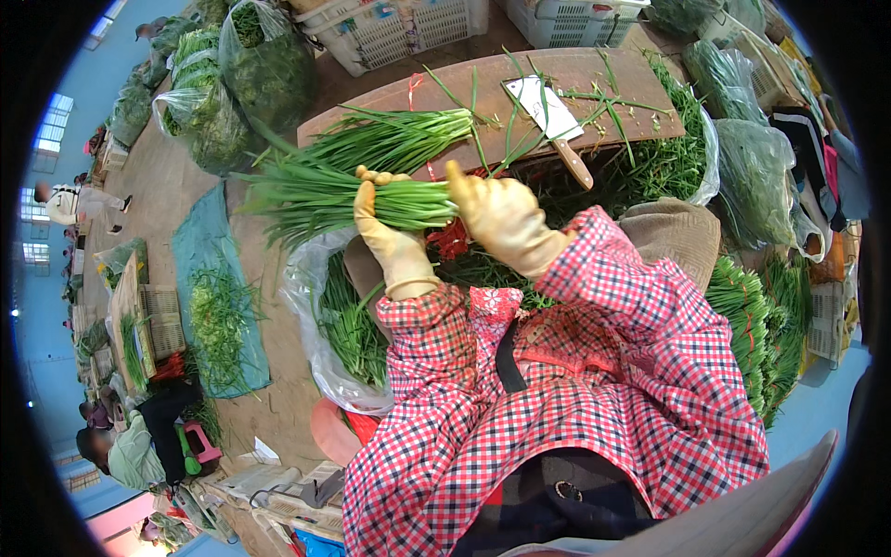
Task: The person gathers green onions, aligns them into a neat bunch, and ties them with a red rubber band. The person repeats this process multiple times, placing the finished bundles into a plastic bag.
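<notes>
My left hand (393, 240), in a cream rubber glove, grips a bunch of green chives (327, 198) from below. Its white stem ends point right and its leaves fan out left. Against those ends is my right hand (505, 216), gloved too, one finger raised; whether it pinches any stems is hidden. Behind the held bunch, a second bunch of chives (397, 136) lies on a wooden board (515, 63). A cleaver (546, 111) with a wooden handle rests there among loose stalks, the handle overhanging the near edge. Red ties (449, 240) show below my hands.
A plastic-lined container of greens (351, 327) stands at my left, and another heap of greens (672, 160) at the right. Banded bunches (738, 327) are stacked beside my right side. White crates (411, 35) stand behind the board. A person (132, 445) sits far left.
</notes>
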### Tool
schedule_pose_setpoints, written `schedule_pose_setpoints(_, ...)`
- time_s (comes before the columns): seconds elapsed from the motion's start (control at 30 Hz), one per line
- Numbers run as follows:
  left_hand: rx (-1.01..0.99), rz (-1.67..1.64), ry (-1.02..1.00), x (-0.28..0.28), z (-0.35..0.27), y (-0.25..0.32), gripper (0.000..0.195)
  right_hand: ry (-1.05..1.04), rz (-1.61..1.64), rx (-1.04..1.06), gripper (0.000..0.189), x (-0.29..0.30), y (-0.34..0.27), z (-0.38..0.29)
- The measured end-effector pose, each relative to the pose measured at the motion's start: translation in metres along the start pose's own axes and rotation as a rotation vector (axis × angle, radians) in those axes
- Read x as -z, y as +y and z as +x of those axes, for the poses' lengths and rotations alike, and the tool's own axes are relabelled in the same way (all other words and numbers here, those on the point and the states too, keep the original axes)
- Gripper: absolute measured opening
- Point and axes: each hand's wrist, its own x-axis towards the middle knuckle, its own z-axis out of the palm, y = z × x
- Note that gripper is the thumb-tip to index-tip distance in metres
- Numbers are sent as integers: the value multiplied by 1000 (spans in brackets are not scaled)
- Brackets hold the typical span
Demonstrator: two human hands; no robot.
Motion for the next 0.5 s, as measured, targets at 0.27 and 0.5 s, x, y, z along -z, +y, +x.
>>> schedule_pose_setpoints(0.27,-2,-66,-69,-6,3,16,31,-281,768,-402,35,3,67,-54)
schedule_pose_setpoints(0.5,-31,-151,-146,-29,-12,-4,53,-2,1348,-351,39,35,23,8)
